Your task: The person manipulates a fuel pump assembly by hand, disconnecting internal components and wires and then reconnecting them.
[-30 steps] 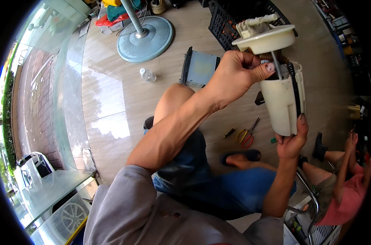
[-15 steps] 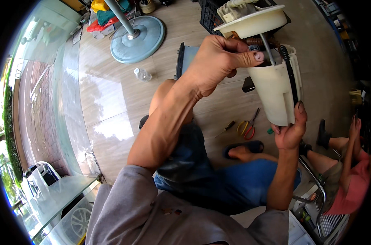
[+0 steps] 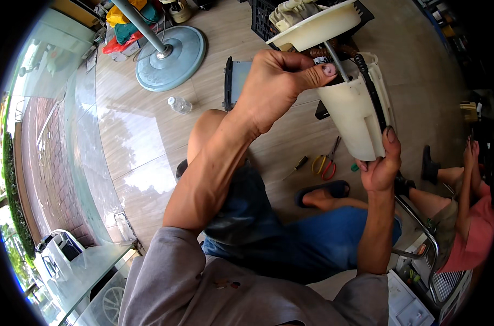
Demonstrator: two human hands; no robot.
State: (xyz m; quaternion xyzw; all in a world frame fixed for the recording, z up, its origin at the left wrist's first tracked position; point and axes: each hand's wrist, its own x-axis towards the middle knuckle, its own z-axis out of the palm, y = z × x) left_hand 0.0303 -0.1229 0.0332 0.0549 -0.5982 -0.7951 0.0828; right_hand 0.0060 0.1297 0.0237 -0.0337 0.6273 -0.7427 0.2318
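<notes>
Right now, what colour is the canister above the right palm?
Off-white, slightly cream; the canister shows best in the head view.

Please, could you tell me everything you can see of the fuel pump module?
The fuel pump module looks like cream plastic: a tapering, cup-like body below a round flange with moulded fittings on top. The flange stands apart from the body, with a metal rod and a brown corrugated hose between. A black tube, ribbed near its top, runs down the body's side. The module tilts in mid-air, top leaning left. The right hand grips its lower end; the left hand pinches at the opening, contact partly hidden.
</notes>
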